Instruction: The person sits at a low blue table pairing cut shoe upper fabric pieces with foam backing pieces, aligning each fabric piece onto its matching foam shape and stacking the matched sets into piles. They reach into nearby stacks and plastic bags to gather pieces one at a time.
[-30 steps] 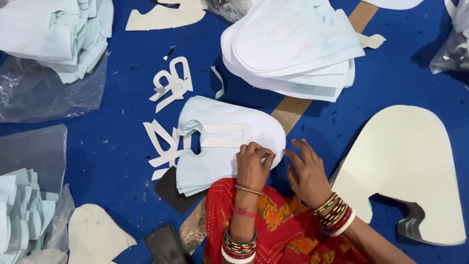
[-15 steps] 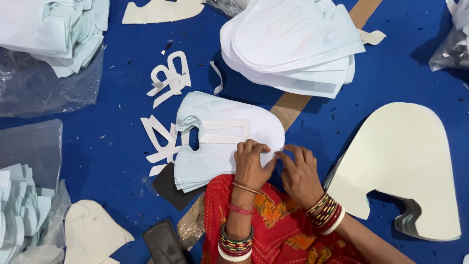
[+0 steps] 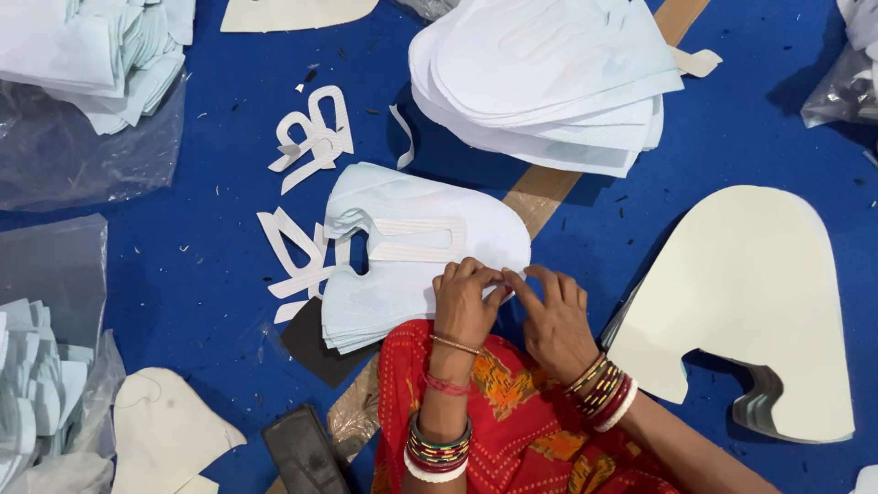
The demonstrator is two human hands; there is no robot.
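On the blue surface, both hands, left hand and right hand, pinch the pale fabric stack's edge.

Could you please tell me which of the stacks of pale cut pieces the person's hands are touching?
The small pale-blue stack at centre, with a slot-shaped cut-out: both the left hand and right hand pinch its near edge. The bigger stack above lies untouched.

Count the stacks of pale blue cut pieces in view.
4. One stack lies under both hands, a big one at top centre, one at top left, and one in plastic at the left edge. More may lie outside the view.
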